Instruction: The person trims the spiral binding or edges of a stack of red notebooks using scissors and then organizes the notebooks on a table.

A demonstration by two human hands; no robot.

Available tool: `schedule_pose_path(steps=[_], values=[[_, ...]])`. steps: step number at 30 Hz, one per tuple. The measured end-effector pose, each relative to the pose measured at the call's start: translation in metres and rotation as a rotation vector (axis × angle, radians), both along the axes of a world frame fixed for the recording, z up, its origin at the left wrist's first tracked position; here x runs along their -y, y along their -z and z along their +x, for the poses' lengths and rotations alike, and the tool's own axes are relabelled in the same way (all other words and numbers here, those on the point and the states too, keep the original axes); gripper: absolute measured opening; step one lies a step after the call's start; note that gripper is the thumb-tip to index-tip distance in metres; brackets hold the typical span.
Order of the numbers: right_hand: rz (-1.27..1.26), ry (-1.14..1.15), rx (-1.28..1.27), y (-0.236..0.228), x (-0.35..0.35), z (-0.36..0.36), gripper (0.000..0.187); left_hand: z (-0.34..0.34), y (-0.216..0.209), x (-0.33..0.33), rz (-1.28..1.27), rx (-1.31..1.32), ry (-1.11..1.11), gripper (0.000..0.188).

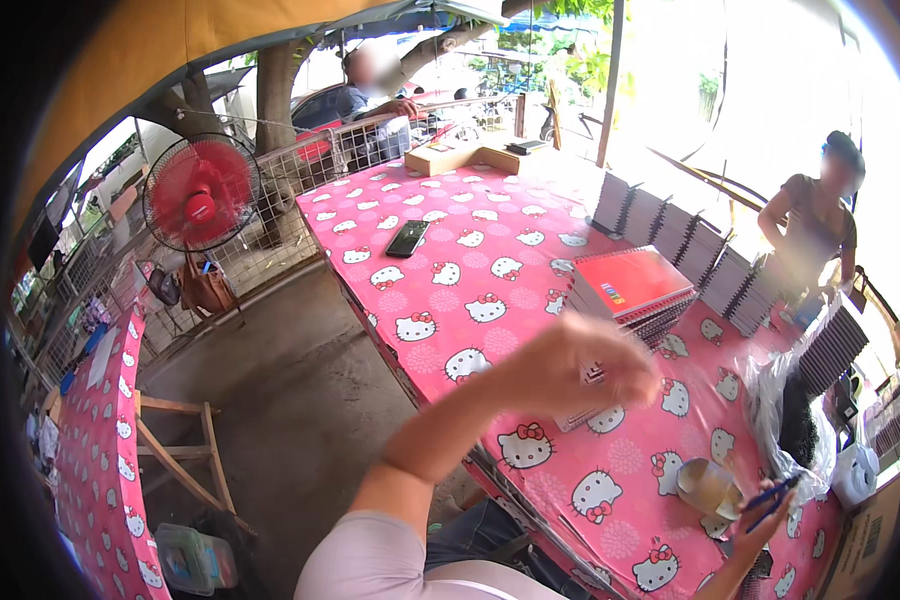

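Note:
My left hand [595, 370] reaches across the table's near side, over a patterned item that it mostly covers. Motion smears its fingers, so their grip does not show. Just beyond it stands a stack of spiral-bound notebooks [635, 285], the top one with a red cover. At the lower right, my right hand [755, 540] is closed around what look like blue-handled pliers [770, 503], their dark tip pointing up and right. Beside that hand, a pale tan roll [708, 487] lies on the pink table cover [625, 540].
Upright spiral-bound books [685, 235] line the far right edge. Clear plastic wrapping [770, 410] lies near a dark book stack [832, 345]. A phone [408, 238] and cardboard tray [460, 160] sit farther back. Another person [815, 225] stands right; a red fan [202, 192] is left.

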State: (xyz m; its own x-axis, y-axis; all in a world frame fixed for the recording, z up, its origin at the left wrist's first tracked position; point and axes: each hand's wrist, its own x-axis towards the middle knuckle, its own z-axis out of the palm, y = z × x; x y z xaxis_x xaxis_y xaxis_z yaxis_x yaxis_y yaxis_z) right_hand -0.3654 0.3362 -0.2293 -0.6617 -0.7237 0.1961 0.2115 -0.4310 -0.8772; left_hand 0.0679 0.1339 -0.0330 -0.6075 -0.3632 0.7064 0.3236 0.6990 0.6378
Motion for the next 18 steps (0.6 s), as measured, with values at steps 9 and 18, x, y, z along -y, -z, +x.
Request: schedule_pose_path(steps=[9,18], values=[[0.308,-0.314,-0.861,-0.111,0.097,0.193,0.03,-0.07,-0.043,0.111,-0.521,0.51,-0.224,0.064],[0.078,-0.25,-1.191,-0.146,0.116,0.241,0.037,-0.076,-0.039,0.096,-0.58,0.882,-0.209,0.052]])
